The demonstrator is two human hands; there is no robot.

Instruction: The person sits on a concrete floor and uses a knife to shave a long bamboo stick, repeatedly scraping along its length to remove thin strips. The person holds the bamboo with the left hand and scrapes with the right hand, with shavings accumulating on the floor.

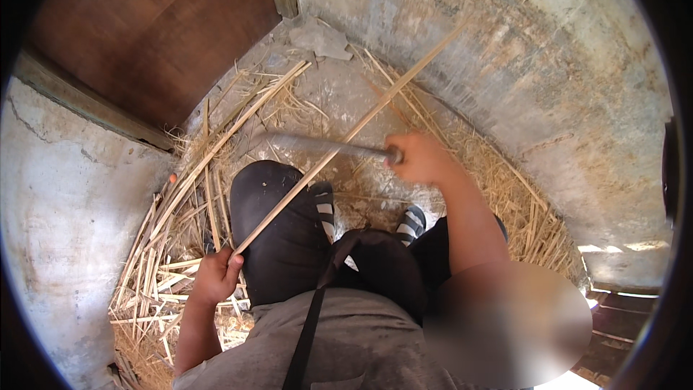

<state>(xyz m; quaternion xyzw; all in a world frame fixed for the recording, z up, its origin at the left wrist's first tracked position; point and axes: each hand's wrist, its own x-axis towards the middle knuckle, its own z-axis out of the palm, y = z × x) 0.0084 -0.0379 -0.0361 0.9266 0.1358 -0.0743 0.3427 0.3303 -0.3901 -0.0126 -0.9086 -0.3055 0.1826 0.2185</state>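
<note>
My left hand [217, 276] is closed round the near end of a long, thin bamboo strip [393, 91]. The strip slants across my bent knee and up to the right, its far end close to the wall. My right hand [419, 159] grips the handle of a long-bladed knife [328, 146]. Its blade points left and crosses the strip in the picture; motion blurs it, and I cannot tell whether the two touch. The blade's far tip is smeared.
Split bamboo strips [170, 209] lie in a heap on my left, beside a pale wall [65, 202]. More shavings and strips [530, 220] line the foot of the stained wall [548, 94] on the right. A brown door panel [162, 29] and a flat stone [321, 40] are ahead.
</note>
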